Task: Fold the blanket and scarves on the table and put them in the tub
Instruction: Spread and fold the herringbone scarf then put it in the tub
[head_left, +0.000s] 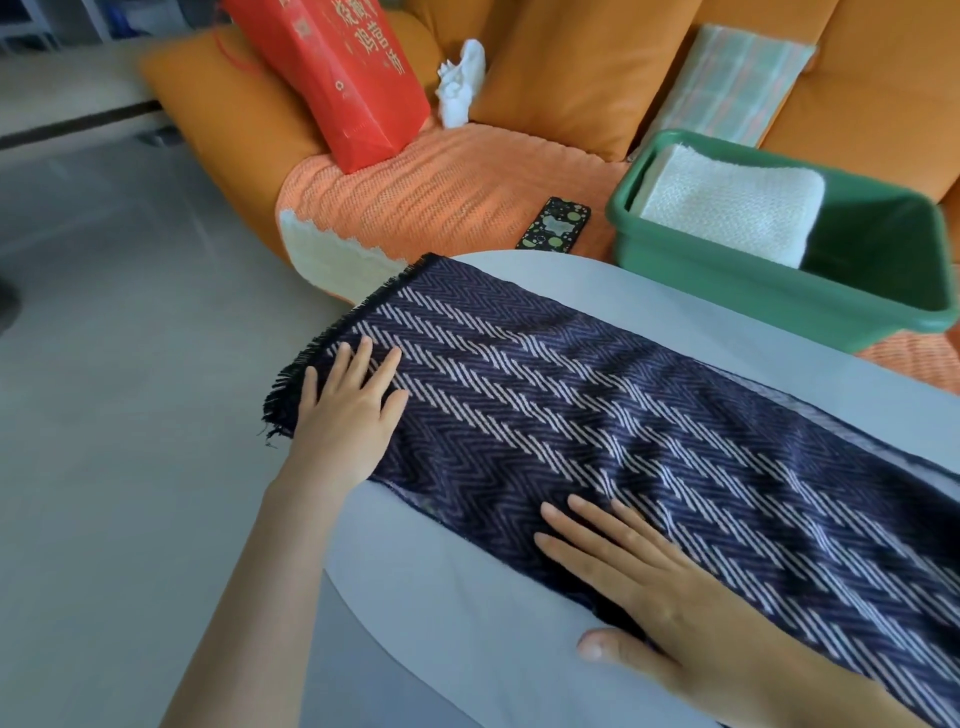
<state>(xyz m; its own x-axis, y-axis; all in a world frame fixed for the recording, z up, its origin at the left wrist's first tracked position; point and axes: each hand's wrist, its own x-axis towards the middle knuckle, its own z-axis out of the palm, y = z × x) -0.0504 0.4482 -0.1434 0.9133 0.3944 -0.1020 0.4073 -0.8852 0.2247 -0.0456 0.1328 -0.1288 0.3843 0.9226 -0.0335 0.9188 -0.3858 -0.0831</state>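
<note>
The dark scarf (597, 405) with the zigzag pattern lies stretched along the pale desk (467, 597), and its fringed end hangs a little over the desk edge on the left side. The left hand (348, 415) lies flat on this end. Its fingers (382, 371) are straight and spread; they grip nothing and only press the cloth. The right hand (654, 587) lies flat on the near edge of the scarf in the same way, open, with the thumb on the bare desk. The green tub (727, 280) stands beyond the desk, and a folded white blanket (727, 208) is already inside it.

I judge the scarf is being smoothed before the first fold. Some wrinkles run across the middle, so a fold made now could trap them and come out uneven. Because the fringed end hangs past the edge, a pull toward the left could drag the cloth off the desk. The far end of the scarf is out of view, so matching the two ends may go wrong
</note>
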